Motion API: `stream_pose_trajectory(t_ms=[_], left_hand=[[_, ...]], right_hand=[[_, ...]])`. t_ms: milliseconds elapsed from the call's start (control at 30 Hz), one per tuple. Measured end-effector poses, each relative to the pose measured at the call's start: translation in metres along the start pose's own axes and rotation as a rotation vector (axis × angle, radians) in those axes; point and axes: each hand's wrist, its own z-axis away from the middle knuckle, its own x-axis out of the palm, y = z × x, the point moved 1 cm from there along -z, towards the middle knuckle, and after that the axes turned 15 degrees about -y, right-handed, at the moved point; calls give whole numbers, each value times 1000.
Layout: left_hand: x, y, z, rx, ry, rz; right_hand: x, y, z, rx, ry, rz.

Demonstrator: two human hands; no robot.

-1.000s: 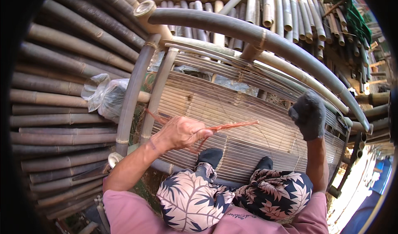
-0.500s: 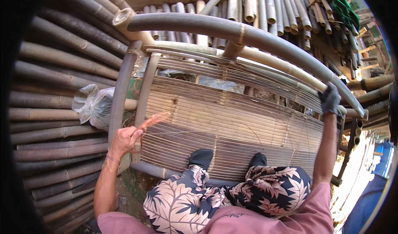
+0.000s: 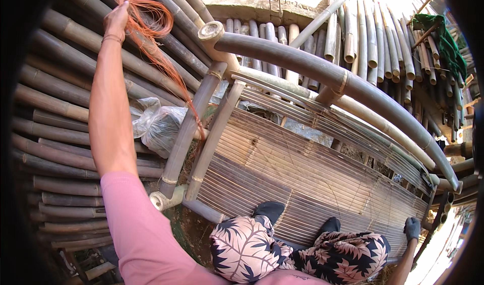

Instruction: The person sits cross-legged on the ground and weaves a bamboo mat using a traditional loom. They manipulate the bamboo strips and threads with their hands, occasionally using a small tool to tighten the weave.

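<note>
My left hand [image 3: 117, 20] is raised at the far left, closed on a looped bundle of orange twine [image 3: 151, 20]. Loose strands trail from it down across the bamboo frame to the left end of a bamboo bench [image 3: 302, 169]. My right hand [image 3: 412, 228], in a dark glove, is at the right end of the slatted seat with its fingers curled. Whatever it may grip there is too small to make out. Both my feet, in dark socks, rest on the near edge of the slats.
A thick curved bamboo rail [image 3: 297, 53] runs along the bench's far side. Bamboo poles [image 3: 60, 113] lie stacked at left, with a clear plastic bag [image 3: 160, 126] beside the bench. More cut poles [image 3: 373, 38] lie at the back, near a green cloth [image 3: 446, 43].
My left hand has moved up and to the left, from the bench's left end, with the orange twine stretching behind. My right hand has come down from the far rail to the seat's right end.
</note>
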Motion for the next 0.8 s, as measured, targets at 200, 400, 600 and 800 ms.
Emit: stream_pose_trajectory(t_ms=[200, 400, 600, 800], left_hand=[[23, -23, -26, -316, -298, 389], [105, -49, -32, -164, -369, 176], [166, -10, -7, 16, -493, 373], [184, -31, 97, 501, -918, -695]], right_hand=[[71, -29, 93, 103, -267, -212], [113, -41, 119, 223, -356, -250], [141, -55, 133, 188, -375, -253], [168, -58, 159, 253, -382, -133]])
